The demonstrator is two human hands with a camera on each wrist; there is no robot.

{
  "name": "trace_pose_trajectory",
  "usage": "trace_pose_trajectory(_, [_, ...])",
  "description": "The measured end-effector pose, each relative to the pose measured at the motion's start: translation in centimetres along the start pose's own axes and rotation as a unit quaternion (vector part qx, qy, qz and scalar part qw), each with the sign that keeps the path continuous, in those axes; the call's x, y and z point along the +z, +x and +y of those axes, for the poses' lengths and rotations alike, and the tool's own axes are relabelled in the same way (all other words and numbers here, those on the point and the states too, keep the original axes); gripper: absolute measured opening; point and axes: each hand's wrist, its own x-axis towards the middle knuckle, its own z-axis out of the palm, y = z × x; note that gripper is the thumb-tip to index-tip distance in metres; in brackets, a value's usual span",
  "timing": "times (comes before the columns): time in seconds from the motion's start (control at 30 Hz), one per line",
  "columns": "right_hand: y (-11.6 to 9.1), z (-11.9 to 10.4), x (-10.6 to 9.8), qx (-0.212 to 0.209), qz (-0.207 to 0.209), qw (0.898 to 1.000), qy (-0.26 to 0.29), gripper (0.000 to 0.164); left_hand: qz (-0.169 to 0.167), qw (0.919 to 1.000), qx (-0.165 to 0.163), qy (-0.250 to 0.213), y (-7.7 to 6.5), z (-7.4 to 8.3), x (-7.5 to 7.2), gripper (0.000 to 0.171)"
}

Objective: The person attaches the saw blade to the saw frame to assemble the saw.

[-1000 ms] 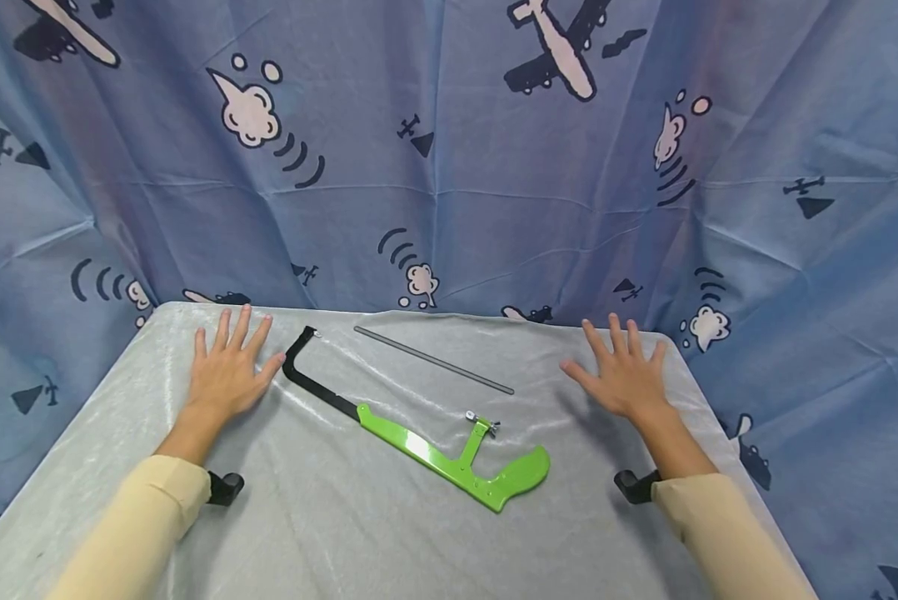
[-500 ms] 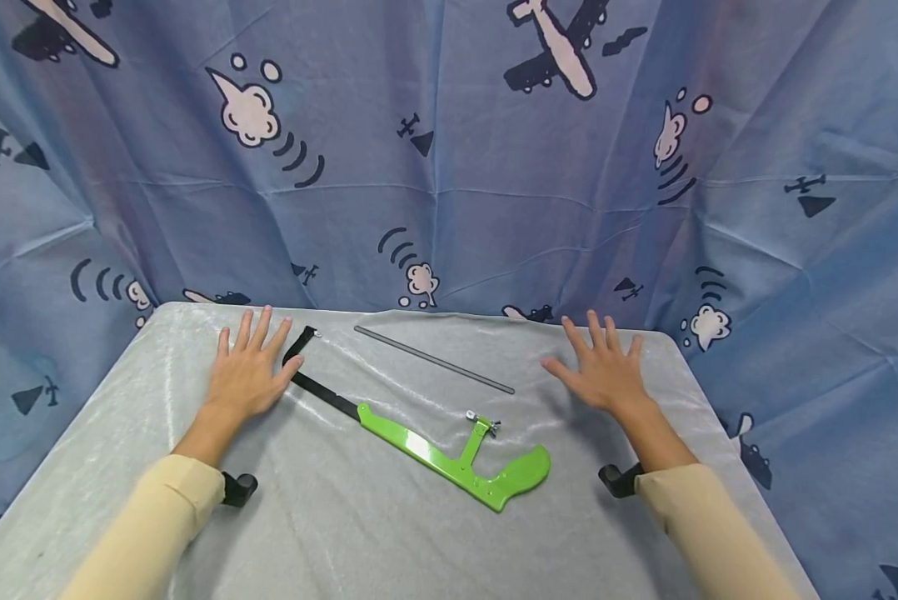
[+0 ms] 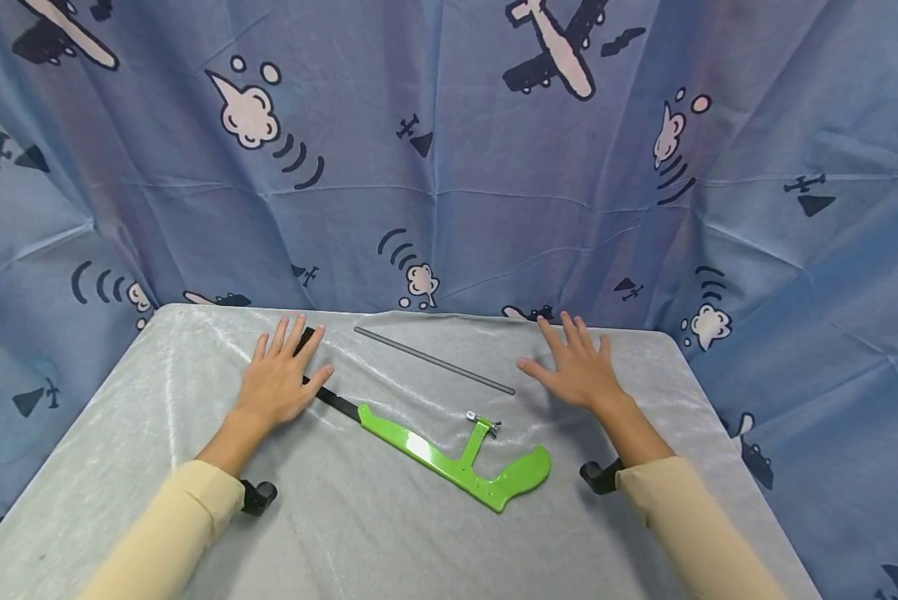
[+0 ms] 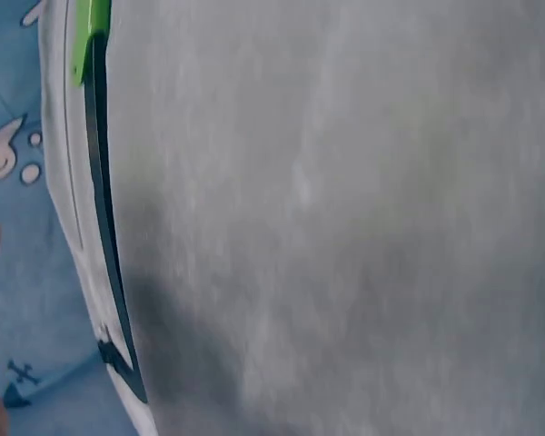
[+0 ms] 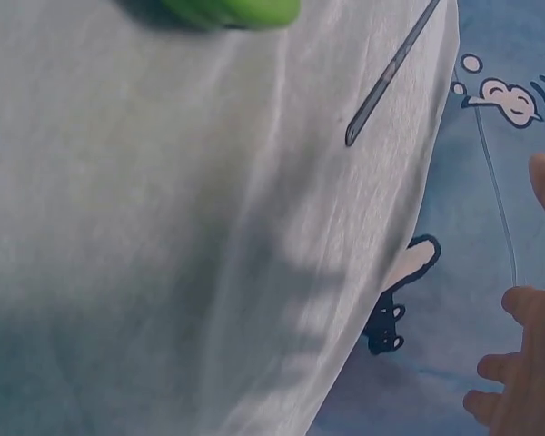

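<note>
A hacksaw frame [image 3: 411, 442] with a green handle and a black bent front arm lies slantwise on the table. Beyond it lies a thin grey hacksaw blade [image 3: 434, 360], apart from the frame. Fingers spread, my left hand [image 3: 280, 379] is held over the frame's black end and hides part of it in the head view; the left wrist view shows that black arm [image 4: 104, 182] lying on the cloth. My right hand [image 3: 580, 371], also spread, hovers right of the blade's near end [image 5: 368, 109]. Neither hand holds anything.
Pale grey cloth covers the table [image 3: 389, 542]. A blue curtain [image 3: 494, 242] with printed planes hangs behind the table's far edge and along both sides. A black wrist mount [image 3: 257, 497] sticks out from the left sleeve, another mount [image 3: 601, 477] from the right.
Both hands have moved inward, the left one rightward over the black end of the saw frame, the right one leftward nearer the blade. The saw frame and blade have stayed put.
</note>
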Motion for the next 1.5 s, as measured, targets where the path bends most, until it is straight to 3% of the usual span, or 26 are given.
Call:
trace_pose_trajectory(0.47, [0.9, -2.1, 1.1, -0.036, -0.023, 0.998, 0.045, 0.091, 0.001, 0.9981, 0.062, -0.007, -0.3, 4.3, 1.2, 0.066])
trace_pose_trajectory(0.7, [1.4, -3.0, 1.7, -0.062, -0.024, 0.992, 0.104, 0.09, -0.008, 0.9958, 0.087, -0.03, -0.3, 6.3, 1.7, 0.065])
trace_pose_trajectory(1.07, [2.2, -3.4, 2.7, -0.062, -0.054, 0.971, 0.223, 0.08, -0.026, 0.9888, 0.134, -0.061, -0.7, 9.2, 2.5, 0.065])
trace_pose_trajectory(1.5, [2.9, -3.4, 4.0, -0.087, -0.072, 0.945, 0.306, 0.061, -0.086, 0.9712, 0.142, -0.171, -1.2, 11.7, 2.9, 0.066])
